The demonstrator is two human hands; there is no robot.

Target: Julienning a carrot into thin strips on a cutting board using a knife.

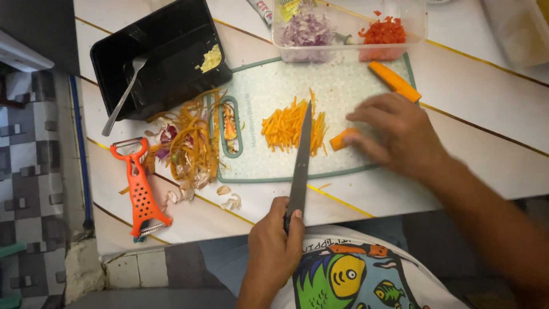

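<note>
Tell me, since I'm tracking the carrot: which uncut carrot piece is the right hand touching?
The short stub under the right hand; the longer piece lies untouched near the tubs.

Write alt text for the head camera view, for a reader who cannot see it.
The left hand grips a long knife pointing at carrot strips on a pale cutting board, while the right hand touches a carrot chunk. An orange peeler and vegetable peelings lie to the left.
</note>
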